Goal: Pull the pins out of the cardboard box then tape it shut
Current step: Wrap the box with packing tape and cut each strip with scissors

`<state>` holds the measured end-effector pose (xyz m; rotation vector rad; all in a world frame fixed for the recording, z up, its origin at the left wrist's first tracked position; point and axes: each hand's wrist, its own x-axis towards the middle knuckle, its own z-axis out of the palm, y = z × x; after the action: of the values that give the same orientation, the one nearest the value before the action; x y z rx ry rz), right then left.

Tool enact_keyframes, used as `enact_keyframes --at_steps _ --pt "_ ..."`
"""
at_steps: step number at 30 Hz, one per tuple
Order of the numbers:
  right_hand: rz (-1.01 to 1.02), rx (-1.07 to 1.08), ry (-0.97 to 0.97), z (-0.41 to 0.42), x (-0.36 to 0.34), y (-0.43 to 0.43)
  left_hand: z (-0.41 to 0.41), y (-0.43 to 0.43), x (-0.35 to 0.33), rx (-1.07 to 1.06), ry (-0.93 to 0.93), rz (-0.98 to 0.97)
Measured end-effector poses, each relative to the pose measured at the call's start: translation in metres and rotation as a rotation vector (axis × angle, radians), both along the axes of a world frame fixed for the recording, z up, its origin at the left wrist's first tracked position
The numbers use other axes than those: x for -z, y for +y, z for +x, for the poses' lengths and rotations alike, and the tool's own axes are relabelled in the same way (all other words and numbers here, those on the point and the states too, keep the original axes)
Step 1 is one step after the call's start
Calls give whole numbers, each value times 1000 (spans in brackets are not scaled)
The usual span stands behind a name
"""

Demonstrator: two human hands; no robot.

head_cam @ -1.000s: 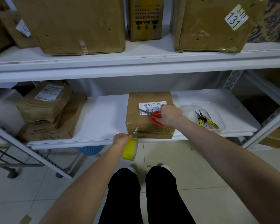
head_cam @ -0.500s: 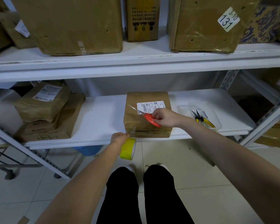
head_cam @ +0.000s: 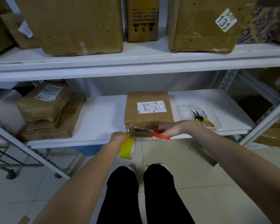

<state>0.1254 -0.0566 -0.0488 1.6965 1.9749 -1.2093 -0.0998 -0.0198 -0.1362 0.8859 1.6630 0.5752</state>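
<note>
Cardboard box (head_cam: 148, 110) sits on the lower shelf (head_cam: 100, 120), label up, front face right at the shelf's front edge. Left hand (head_cam: 119, 137) is curled round the yellow tape roll (head_cam: 128, 147), held just below the box's front-left corner w/ a clear strip (head_cam: 130, 129) running up onto the box. Right hand (head_cam: 170, 128) grips red-handled scissors (head_cam: 160, 135), blades pointing left along the front face toward that strip. Pliers (head_cam: 202, 119) lie in a clear tray (head_cam: 217, 122) to the right. Pins too small to tell, prob. already out. Step looks like cutting the tape off the roll. Next: strip held taut, blades closed btwn roll & box, then loose end pressed flat
</note>
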Motion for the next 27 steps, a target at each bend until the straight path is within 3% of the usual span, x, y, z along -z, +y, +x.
enact_keyframes --at_steps 11,17,21,27 --pt "-103 -17 -73 -41 4 25 -7 8 10 63 -94 -45" --pt "15 -73 -85 -46 8 31 -11 3 -5 92 -112 -82" --pt "95 -83 -81 -41 8 31 -11 7 -7 107 3 -55" --pt "105 -126 -130 -43 7 29 -3 3 -27 234 491 47"
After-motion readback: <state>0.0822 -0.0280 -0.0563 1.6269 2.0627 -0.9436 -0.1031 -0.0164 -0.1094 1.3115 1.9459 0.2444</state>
